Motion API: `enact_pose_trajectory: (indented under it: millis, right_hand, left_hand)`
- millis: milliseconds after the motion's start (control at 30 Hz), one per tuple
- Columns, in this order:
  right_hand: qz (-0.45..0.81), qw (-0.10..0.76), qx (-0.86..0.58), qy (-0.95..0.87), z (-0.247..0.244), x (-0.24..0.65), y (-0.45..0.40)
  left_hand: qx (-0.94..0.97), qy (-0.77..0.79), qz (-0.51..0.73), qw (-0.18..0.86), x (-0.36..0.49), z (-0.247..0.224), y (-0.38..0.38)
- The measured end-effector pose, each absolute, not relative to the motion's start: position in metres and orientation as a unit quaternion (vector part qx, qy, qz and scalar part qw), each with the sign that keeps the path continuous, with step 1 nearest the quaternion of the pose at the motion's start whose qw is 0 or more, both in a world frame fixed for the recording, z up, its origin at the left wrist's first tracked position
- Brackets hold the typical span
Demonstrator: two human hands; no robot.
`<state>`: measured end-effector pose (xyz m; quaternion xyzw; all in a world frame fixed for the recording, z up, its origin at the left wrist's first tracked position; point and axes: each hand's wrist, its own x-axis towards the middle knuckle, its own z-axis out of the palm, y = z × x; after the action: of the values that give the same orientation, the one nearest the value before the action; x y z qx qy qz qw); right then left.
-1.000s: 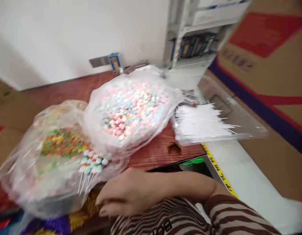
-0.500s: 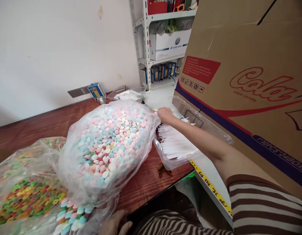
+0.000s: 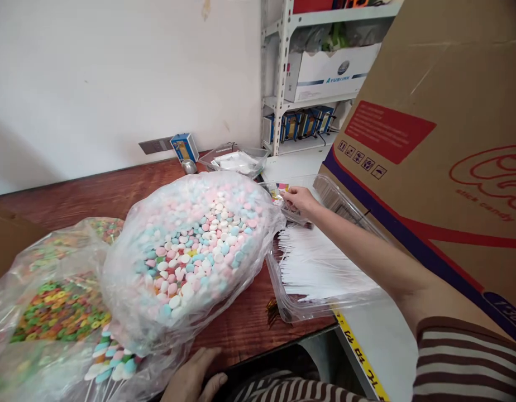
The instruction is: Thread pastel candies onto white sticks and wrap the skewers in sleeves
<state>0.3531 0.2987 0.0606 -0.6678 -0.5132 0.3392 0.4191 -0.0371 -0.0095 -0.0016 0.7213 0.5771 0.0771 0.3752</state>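
Resting left hand (image 3: 192,378), outstretched right hand (image 3: 299,200)

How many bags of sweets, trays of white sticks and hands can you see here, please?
Ring-sweets bag and round-sweets bag: 2
Tray of white sticks: 1
Left hand and right hand: 2
Total: 5

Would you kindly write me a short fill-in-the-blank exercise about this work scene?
1. The right hand, at the colourful packaging, is ____ from the camera than the left hand.
2. The clear tray holds a pile of thin ____ sticks.
3. The big cardboard box bears the words "stick ____".
4. The green, yellow and orange pieces are shaped like ____.

Missing words: farther; white; candy; rings.
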Motion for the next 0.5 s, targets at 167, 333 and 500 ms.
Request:
enact_pose_trajectory:
  millis: [167, 333, 500]
  right_hand:
    - [0.369, 0.516, -0.63, -0.448, 0.075, 0.346, 0.292]
    - [0.344, 0.622, -0.571, -0.41, 0.129, 0.325, 0.268]
    - [0.504, 0.62, -0.394, -0.455, 0.154, 0.254, 0.17]
  left_hand:
    - [0.73, 0.543, 0.048, 0.412, -0.009, 0.045, -0.004]
    - [0.735, 0.465, 0.056, 0.49, 0.004, 0.073, -0.001]
    - [0.552, 0.331, 0.268, 0.717, 0.039, 0.07, 0.004]
